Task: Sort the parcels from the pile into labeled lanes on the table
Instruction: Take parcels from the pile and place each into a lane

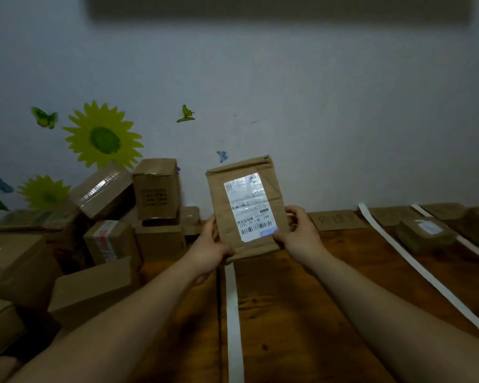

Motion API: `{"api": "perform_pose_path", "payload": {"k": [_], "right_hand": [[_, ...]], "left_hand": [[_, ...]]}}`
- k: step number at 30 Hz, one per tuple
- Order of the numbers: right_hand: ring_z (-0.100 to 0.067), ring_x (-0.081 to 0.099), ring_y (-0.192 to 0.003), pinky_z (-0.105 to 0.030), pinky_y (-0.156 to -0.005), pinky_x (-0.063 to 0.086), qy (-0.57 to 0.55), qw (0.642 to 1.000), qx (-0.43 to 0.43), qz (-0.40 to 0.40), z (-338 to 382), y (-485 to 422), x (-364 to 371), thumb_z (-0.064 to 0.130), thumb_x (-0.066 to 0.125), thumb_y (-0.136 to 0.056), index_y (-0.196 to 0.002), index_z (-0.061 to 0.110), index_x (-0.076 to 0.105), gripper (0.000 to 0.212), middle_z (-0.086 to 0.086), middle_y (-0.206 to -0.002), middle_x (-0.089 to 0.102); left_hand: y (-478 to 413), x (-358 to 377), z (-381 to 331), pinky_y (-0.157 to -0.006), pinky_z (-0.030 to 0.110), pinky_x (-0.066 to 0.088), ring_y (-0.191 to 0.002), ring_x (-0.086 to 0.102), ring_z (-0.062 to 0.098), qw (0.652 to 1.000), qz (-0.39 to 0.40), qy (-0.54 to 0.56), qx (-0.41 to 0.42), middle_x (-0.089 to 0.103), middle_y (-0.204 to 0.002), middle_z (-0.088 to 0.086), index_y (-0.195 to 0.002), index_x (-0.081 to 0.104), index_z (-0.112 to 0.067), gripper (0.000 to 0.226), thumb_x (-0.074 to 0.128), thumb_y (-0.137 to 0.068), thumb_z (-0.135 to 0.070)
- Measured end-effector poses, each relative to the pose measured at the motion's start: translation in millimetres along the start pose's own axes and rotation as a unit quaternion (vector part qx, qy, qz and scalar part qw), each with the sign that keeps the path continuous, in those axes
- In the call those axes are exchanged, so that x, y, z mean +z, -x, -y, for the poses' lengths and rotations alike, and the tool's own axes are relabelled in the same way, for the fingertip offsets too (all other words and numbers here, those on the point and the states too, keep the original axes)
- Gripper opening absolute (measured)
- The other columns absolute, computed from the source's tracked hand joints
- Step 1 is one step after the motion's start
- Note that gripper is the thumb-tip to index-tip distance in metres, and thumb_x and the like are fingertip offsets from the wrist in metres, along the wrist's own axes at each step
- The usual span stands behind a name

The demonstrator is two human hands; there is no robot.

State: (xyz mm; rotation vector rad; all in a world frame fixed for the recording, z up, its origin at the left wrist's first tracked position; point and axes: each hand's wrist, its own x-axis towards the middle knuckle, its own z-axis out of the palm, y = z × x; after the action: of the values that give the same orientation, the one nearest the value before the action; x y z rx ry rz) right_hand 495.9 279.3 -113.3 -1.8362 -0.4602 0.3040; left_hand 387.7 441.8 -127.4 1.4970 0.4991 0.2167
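A flat brown paper parcel (263, 181) with a white shipping label is held upright above the wooden table (302, 299), label facing me. My left hand (210, 244) grips its lower left edge and my right hand (296, 230) grips its lower right edge. A pile of cardboard boxes (108, 233) fills the left side of the table. White tape strips (234, 313) mark lanes on the table, with cardboard lane labels (336, 220) lying along the wall. One small parcel (423, 233) lies in a lane at the right.
A pale wall with sunflower stickers (103, 136) and butterfly stickers stands close behind the table. A second white strip (415, 266) runs diagonally on the right, and a third strip (470, 244) lies beyond the small parcel.
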Motion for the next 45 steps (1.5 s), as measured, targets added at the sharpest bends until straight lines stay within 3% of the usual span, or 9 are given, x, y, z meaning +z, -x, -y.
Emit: {"api": "perform_pose_path", "payload": {"k": [2, 5, 10, 17, 23, 27, 32, 36, 45], "right_hand": [[-0.008, 0.057, -0.09, -0.027, -0.074, 0.057, -0.004, 1.0, 0.007, -0.011, -11, -3, -29, -0.004, 0.066, -0.083, -0.129, 0.02, 0.04, 0.058, 0.017, -0.093, 0.05], [-0.017, 0.06, -0.106, -0.04, -0.087, 0.057, -0.006, 0.999, 0.023, -0.024, -34, -10, -83, -0.005, 0.067, -0.081, -0.126, 0.021, 0.039, 0.059, 0.006, -0.106, 0.058], [-0.01, 0.057, -0.095, -0.023, -0.074, 0.052, 0.001, 0.998, 0.055, -0.031, -81, -19, -183, 0.003, 0.066, -0.086, -0.134, 0.02, 0.04, 0.057, 0.005, -0.111, 0.058], [-0.012, 0.054, -0.104, -0.021, -0.077, 0.044, 0.04, 0.991, 0.127, -0.011, -155, -22, -276, 0.009, 0.062, -0.091, -0.133, 0.021, 0.046, 0.047, 0.002, -0.123, 0.058], [0.004, 0.051, -0.076, -0.007, -0.046, 0.041, 0.008, 0.983, 0.182, 0.008, -192, -48, -301, 0.015, 0.065, -0.09, -0.114, 0.025, 0.048, 0.031, 0.013, -0.1, 0.058], [-0.003, 0.054, -0.088, -0.013, -0.062, 0.043, 0.03, 0.979, 0.199, 0.002, -209, -78, -307, 0.021, 0.07, -0.086, -0.126, 0.018, 0.049, 0.046, 0.01, -0.109, 0.059], [-0.01, 0.05, -0.101, -0.02, -0.076, 0.045, 0.064, 0.98, 0.191, -0.001, -219, -114, -319, 0.02, 0.067, -0.088, -0.128, 0.02, 0.048, 0.044, 0.009, -0.113, 0.056], [-0.021, 0.052, -0.12, -0.039, -0.102, 0.045, 0.086, 0.977, 0.196, 0.011, -229, -131, -333, 0.021, 0.066, -0.088, -0.133, 0.02, 0.045, 0.049, 0.001, -0.126, 0.056], [-0.012, 0.057, -0.107, -0.03, -0.096, 0.048, 0.084, 0.971, 0.161, 0.154, -269, -171, -352, 0.021, 0.071, -0.085, -0.122, 0.028, 0.045, 0.046, 0.004, -0.121, 0.06]], "left_hand": [[-8, 34, -3, -0.084, 0.042, 0.056, -0.115, 0.054, 0.021, 1.0, 0.003, -0.002, 0.022, 0.048, -0.138, -0.002, -0.145, 0.019, -0.038, 0.093, 0.053, -0.08, 0.018], [-20, 94, -5, -0.075, 0.032, 0.058, -0.1, 0.06, 0.011, 0.999, 0.018, -0.013, 0.037, 0.056, -0.12, -0.009, -0.143, 0.024, -0.037, 0.088, 0.052, -0.081, 0.019], [-47, 206, 9, -0.072, 0.036, 0.056, -0.101, 0.06, 0.019, 0.998, 0.054, -0.032, -0.002, 0.056, -0.118, -0.003, -0.146, 0.024, -0.035, 0.085, 0.051, -0.083, 0.016], [-75, 310, 29, -0.071, 0.04, 0.057, -0.098, 0.061, 0.03, 0.985, 0.109, -0.082, -0.106, 0.055, -0.119, 0.005, -0.143, 0.022, -0.047, 0.079, 0.051, -0.089, 0.003], [-107, 344, 43, -0.082, 0.047, 0.054, -0.096, 0.062, 0.027, 0.97, 0.139, -0.132, -0.153, 0.056, -0.113, 0.003, -0.144, 0.018, -0.047, 0.078, 0.051, -0.09, 0.0], [-144, 352, 52, -0.084, 0.05, 0.055, -0.098, 0.062, 0.026, 0.963, 0.16, -0.139, -0.164, 0.056, -0.111, -0.001, -0.144, 0.017, -0.048, 0.08, 0.051, -0.089, -0.001], [-185, 370, 57, -0.066, 0.034, 0.058, -0.092, 0.06, 0.02, 0.965, 0.169, -0.127, -0.157, 0.053, -0.104, -0.006, -0.145, 0.015, -0.046, 0.079, 0.05, -0.091, -0.001], [-201, 388, 63, -0.063, 0.031, 0.056, -0.092, 0.059, 0.017, 0.966, 0.159, -0.125, -0.159, 0.052, -0.104, -0.007, -0.145, 0.012, -0.046, 0.078, 0.05, -0.092, -0.002], [-204, 419, 96, -0.07, 0.037, 0.057, -0.103, 0.058, 0.022, 0.972, 0.039, -0.104, -0.205, 0.054, -0.115, -0.007, -0.143, 0.018, -0.049, 0.078, 0.047, -0.091, 0.001]]}}
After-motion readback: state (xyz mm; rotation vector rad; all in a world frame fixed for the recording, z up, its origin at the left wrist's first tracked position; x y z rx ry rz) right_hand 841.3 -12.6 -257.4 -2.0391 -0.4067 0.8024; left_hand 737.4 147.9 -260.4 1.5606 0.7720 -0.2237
